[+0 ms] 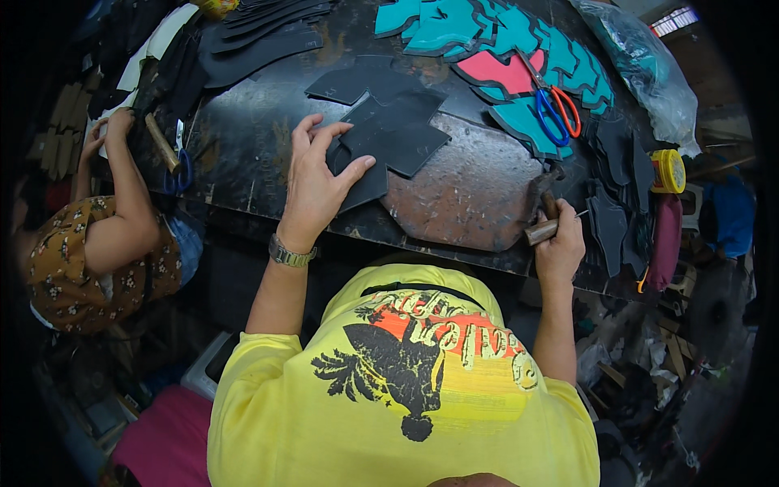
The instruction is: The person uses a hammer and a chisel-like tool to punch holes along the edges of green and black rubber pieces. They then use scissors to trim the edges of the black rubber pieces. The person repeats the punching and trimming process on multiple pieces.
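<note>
Black sheet pieces (398, 134), flat and overlapping, lie mid-tabletop (243, 146) toward the near edge, partly over a worn reddish-brown slab (458, 203). Left hand (315, 170): fingers and thumb spread over the left side of the pieces; cannot tell how firmly they touch. Right hand (560, 247): curled round a wooden handle (541, 233) at the tabletop's near edge, by the slab's right corner. Dark tool head (540, 191) just beyond; cannot tell whether it joins that handle.

Far right of tabletop: teal pieces (514, 34), dark-edged, fanned in overlapping rows. Among them one pink piece (503, 75), scissors (553, 114) with red and blue handles lying partly over it. Right edge: more dark pieces (607, 223), yellow tub (669, 171) near. Far left: stacked black panels (256, 55). Left end: co-worker's hands (109, 130) at pale material.
</note>
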`<state>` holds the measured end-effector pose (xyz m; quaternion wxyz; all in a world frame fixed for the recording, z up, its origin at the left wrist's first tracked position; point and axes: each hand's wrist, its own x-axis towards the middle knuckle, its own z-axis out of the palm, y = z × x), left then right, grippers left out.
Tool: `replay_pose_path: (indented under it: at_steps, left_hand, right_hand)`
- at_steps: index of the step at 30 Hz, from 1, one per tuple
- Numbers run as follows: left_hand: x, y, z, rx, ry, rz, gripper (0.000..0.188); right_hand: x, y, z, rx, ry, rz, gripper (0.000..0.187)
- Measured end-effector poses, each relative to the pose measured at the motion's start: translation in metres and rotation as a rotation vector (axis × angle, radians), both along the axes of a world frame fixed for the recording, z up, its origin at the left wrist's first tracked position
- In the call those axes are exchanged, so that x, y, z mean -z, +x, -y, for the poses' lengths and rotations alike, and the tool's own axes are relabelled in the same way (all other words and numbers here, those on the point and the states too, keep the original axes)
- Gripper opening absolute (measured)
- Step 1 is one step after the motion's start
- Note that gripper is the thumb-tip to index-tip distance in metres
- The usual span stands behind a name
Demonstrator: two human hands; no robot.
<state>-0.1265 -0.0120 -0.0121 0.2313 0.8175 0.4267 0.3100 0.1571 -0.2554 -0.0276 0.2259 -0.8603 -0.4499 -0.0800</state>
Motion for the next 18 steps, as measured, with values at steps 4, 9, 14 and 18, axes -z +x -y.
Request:
replay_pose_path:
  at_steps: [4, 9, 14, 18]
  left_hand:
    - [0.003, 0.001, 0.005, 0.052, -0.408, 0.231, 0.048]
    - [-0.008, 0.004, 0.013, 0.126, -0.016, 0.267, 0.047]
    - [-0.012, 0.007, 0.013, 0.242, -0.053, 0.353, 0.046]
    - [-0.008, 0.006, 0.004, 0.265, 0.015, 0.284, 0.044]
  right_hand:
    - [0.001, -0.002, 0.001, -0.003, -0.007, 0.028, 0.038]
    - [0.0, -0.001, 0.0, -0.007, -0.004, 0.031, 0.038]
    - [0.001, -0.001, 0.001, -0.01, -0.008, 0.036, 0.038]
    - [0.002, -0.002, 0.001, -0.004, 0.001, 0.028, 0.039]
